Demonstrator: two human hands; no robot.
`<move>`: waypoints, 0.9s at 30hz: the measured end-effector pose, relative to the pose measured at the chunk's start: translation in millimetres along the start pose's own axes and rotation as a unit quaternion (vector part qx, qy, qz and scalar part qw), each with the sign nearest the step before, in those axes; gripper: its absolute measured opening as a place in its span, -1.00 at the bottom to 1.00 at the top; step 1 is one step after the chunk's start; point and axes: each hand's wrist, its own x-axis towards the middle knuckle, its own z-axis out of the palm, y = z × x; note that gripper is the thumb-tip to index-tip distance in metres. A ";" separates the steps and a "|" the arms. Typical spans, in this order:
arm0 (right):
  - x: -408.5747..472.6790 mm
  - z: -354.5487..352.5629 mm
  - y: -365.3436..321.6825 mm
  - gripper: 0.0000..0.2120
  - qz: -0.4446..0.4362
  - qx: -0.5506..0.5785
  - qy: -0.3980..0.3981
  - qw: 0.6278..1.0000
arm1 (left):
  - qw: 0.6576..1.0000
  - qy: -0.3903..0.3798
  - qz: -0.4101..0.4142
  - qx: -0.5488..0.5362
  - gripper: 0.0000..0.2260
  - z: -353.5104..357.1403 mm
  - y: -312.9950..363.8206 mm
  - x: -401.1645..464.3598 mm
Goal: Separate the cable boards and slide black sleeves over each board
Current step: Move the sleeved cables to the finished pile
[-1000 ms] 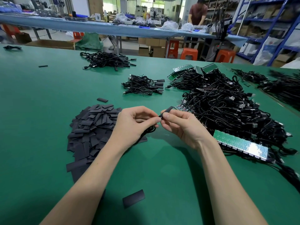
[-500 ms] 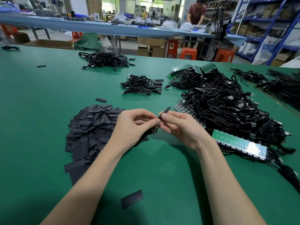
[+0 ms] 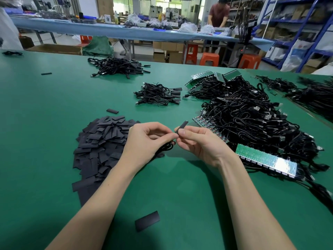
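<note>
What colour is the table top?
Green table top, plain, shown in the head view.

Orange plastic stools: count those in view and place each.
4. One orange plastic stool stands under the far blue table at left; three more stand right of centre. Others may be hidden behind tables.

Black sleeves [image 3: 100, 141], green table [image 3: 45, 109], orange stools [image 3: 210, 59]

sleeve heap [image 3: 100, 147] left, cable tangle [image 3: 252, 123] right, bare mat [image 3: 180, 186] between
</note>
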 end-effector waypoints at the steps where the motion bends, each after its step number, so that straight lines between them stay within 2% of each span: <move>1: -0.2 -0.3 -0.2 -0.84 0.001 0.000 -0.001 1.000 | 1.000 -0.002 0.001 0.002 -0.92 0.2 0.1 -0.1; 6: 1.3 3.4 1.4 -0.86 -0.016 -0.002 0.006 1.000 | 1.000 -0.007 0.007 -0.018 -0.93 0.4 0.0 1.5; 12: 8.9 12.3 2.4 -0.56 -0.119 0.011 0.040 0.992 | 0.997 0.025 -0.016 -0.068 -0.92 2.6 -2.5 2.4; 17: 11.6 16.2 5.2 -0.69 -0.125 0.014 0.055 0.991 | 0.998 0.024 -0.012 -0.060 -0.92 1.4 -3.4 3.6; 27: 13.7 11.0 5.8 -0.81 -0.133 0.003 0.082 0.988 | 0.999 0.013 -0.009 -0.043 -0.91 1.2 -6.3 2.9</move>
